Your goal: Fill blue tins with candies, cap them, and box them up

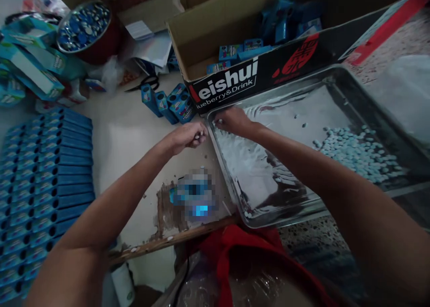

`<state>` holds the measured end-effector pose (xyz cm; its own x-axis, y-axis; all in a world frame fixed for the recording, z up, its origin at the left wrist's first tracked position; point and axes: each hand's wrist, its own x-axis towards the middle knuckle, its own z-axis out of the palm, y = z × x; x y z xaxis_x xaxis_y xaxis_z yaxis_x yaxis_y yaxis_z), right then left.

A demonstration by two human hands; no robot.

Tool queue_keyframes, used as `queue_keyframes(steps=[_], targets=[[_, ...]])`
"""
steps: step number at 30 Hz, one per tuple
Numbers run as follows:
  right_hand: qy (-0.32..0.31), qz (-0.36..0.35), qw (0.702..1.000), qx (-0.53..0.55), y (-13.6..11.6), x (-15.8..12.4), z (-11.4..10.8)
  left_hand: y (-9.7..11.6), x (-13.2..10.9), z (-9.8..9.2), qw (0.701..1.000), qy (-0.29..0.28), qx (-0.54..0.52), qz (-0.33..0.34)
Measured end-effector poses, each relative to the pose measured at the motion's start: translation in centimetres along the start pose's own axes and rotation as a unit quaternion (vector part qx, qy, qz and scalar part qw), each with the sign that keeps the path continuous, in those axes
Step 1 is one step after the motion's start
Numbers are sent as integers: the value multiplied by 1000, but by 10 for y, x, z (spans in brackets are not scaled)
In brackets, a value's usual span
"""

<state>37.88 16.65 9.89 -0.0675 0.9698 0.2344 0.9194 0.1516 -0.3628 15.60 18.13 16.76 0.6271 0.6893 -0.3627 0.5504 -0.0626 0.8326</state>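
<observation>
My left hand [191, 136] is closed over the white tabletop, with small pale tablets showing between its curled fingers. Just to its right, my right hand [234, 120] is held at the near-left corner of a metal tray [224, 169]; its fingers are pinched, and a pale tablet shows at their tips. Many loose pale-blue tablets [359, 153] lie heaped toward the right side of the tray. Beyond my left hand stand several small blue boxes [166, 106] with dark round openings in their tops.
A large black carton [235, 79] holding some blue boxes stands behind the tray. Stacked blue boxes [75, 145] fill the left side. A red bowl [106, 40] of blue-and-silver caps and scissors [144, 84] are farther back. A blurred-out object [196, 190] lies near the table's wooden edge.
</observation>
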Motion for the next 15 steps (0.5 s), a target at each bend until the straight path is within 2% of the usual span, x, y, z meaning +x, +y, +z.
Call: queue_keyframes(steps=[3, 6, 8, 9, 11, 13, 15], targets=[[27, 38, 985, 165, 9, -3, -5, 0, 8, -7, 1000, 22, -8, 5], [42, 101, 926, 362, 24, -16, -15, -1, 15, -13, 997, 75, -7, 15], [21, 127, 903, 410, 31, -26, -20, -3, 19, -18, 996, 86, -8, 19], [9, 131, 906, 403, 33, -29, -20, -3, 20, -19, 996, 86, -11, 23], [-2, 118, 937, 330, 34, -32, -18, -4, 22, -19, 996, 84, -22, 30], [4, 73, 974, 215, 32, -31, -12, -2, 21, -16, 995, 88, -41, 35], [15, 27, 992, 120, 31, -28, -5, 1, 18, -11, 993, 96, -66, 36]])
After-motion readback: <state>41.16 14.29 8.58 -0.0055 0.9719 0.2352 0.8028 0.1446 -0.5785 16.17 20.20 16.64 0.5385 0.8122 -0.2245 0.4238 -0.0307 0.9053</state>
